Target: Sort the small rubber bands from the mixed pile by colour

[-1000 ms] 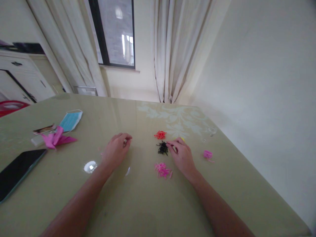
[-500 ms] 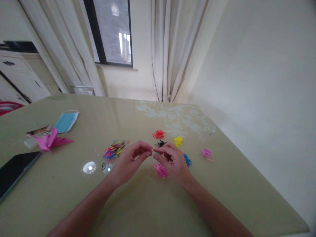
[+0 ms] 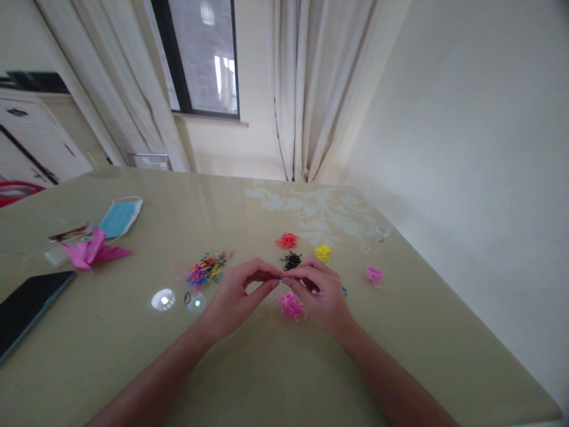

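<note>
My left hand (image 3: 242,296) and my right hand (image 3: 317,293) meet above the table, fingertips pinched together. A tiny bluish piece, apparently a rubber band (image 3: 281,278), shows between the fingertips; its details are too small to make out. Just below lies a pile of pink rubber bands (image 3: 291,306), while a black pile (image 3: 291,260) sits just beyond the fingers. Farther back are red bands (image 3: 287,240) and yellow bands (image 3: 322,252). Blue bands (image 3: 345,292) are mostly hidden behind my right hand. Left of my left hand is a mixed-colour pile (image 3: 207,268).
A pink coiled item (image 3: 374,274) lies to the right, near a small clear piece (image 3: 382,231). On the left are a phone (image 3: 33,305), a pink folded-paper shape (image 3: 95,252) and a blue face mask (image 3: 120,218). A wall borders the table's (image 3: 444,344) right side.
My fingertips have come together, closing the small gap between the hands. My right hand has shifted slightly right, covering more of the blue bands and uncovering more of the black pile.
</note>
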`<state>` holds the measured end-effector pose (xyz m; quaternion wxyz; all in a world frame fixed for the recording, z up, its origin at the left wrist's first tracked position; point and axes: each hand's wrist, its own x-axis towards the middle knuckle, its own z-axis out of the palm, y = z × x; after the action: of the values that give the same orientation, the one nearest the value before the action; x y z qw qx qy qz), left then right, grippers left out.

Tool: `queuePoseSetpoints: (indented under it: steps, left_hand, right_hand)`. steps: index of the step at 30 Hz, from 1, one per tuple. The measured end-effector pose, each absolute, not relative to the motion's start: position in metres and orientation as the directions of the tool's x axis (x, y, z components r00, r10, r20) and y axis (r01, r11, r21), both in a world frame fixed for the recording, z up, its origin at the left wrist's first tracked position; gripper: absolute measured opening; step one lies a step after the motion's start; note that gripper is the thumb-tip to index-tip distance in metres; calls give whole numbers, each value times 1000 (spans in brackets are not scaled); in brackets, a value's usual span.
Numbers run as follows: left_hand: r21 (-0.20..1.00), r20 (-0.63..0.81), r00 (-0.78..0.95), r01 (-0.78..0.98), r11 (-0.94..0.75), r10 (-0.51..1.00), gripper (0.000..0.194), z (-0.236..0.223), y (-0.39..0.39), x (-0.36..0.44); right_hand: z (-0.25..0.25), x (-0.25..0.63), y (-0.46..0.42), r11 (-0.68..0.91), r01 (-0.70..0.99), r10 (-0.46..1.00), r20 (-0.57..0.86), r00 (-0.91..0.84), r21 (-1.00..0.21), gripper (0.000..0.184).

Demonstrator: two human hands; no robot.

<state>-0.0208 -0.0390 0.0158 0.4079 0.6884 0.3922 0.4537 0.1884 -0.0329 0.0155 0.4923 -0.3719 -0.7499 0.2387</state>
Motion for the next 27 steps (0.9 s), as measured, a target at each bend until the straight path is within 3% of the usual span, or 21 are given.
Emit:
queuePoseSetpoints:
  steps: [8, 15, 21, 27]
  left_hand:
    - [903, 400, 175, 94, -420, 900, 5, 21, -41, -17]
    - [905, 415, 157, 27, -424, 896, 4, 21, -42, -18]
    - [874, 459, 166, 88, -477, 873, 4, 20, -44, -18]
    - [860, 469, 178, 129, -493, 865, 5, 21, -45, -18]
  right_hand:
    - [17, 188, -33, 622, 306, 782, 584, -216, -721, 6]
    - [16, 189, -32, 553, 282, 833, 513, -207, -784, 9]
    - [20, 192, -32, 442, 211, 886, 388, -252, -872, 13]
    - [20, 191, -31, 431, 163, 891, 390, -234, -888, 7]
